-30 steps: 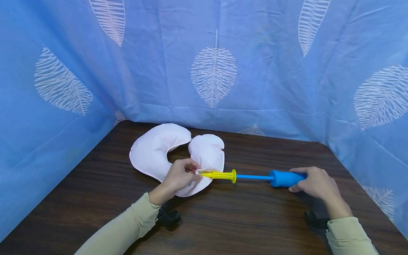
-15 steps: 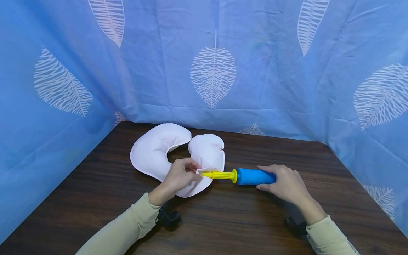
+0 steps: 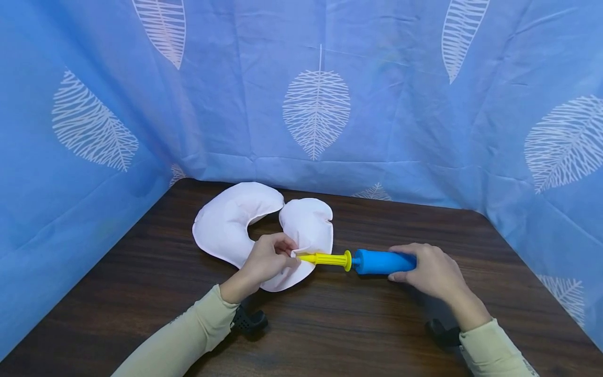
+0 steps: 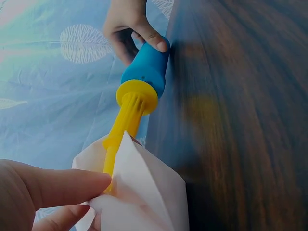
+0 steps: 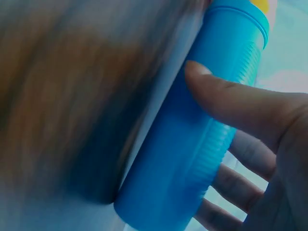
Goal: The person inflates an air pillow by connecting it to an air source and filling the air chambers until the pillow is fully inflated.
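A white U-shaped inflatable neck pillow (image 3: 221, 225) lies on the table, puffed out with a few creases. A hand pump with a blue barrel (image 3: 382, 262) and a yellow nozzle end (image 3: 332, 259) points left into a fold of the pillow's right lobe. My left hand (image 3: 268, 259) pinches the pillow fabric around the thin yellow tip (image 4: 109, 163); the very end of the tip is hidden in the fold. My right hand (image 3: 433, 269) grips the blue barrel, thumb along one side and fingers round the other, as the right wrist view shows. A short bit of blue rod shows between barrel and yellow flange.
Dark wood-grain table (image 3: 348, 324) lies under everything. Blue curtains (image 3: 386, 104) with white leaf prints hang behind and at both sides. A black wrist strap mount (image 3: 249, 320) sits below the left sleeve, another (image 3: 442, 332) below the right.
My right hand slid the blue barrel left along the rod up to the yellow flange, then drew it back right slightly. My left hand and the pillow stayed almost still.
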{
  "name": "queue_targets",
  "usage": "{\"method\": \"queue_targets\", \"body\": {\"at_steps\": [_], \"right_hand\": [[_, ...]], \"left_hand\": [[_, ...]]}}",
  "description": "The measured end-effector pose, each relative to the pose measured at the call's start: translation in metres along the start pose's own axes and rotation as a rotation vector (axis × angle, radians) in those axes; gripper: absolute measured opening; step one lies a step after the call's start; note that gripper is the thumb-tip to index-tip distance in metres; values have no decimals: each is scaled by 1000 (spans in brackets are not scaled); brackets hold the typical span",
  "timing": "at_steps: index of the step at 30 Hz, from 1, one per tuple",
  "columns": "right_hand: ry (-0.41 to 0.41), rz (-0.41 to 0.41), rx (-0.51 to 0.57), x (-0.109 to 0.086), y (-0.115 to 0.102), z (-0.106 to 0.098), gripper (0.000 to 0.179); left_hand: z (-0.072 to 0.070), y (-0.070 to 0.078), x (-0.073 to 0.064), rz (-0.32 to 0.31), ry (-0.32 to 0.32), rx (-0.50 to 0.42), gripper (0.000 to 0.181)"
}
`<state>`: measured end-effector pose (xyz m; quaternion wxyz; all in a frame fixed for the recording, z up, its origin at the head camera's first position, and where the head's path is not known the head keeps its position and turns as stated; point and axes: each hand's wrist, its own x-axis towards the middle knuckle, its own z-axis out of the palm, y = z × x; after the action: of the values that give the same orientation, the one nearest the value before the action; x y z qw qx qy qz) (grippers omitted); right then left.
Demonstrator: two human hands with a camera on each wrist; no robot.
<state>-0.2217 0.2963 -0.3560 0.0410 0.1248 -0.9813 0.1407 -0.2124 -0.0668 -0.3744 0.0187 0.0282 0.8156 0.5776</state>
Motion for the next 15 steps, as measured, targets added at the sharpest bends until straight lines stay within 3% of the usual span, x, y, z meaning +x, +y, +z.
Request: {"method": "queue_targets", "body": {"at_steps": [9, 15], "right_hand": [[-25, 127, -33, 0, 49, -17, 68], [-25, 180, -30, -2, 68, -22, 67]], "left_hand": [[1, -1, 0, -7, -3, 14, 17], [1, -1, 1, 7, -5, 9, 17]]}}
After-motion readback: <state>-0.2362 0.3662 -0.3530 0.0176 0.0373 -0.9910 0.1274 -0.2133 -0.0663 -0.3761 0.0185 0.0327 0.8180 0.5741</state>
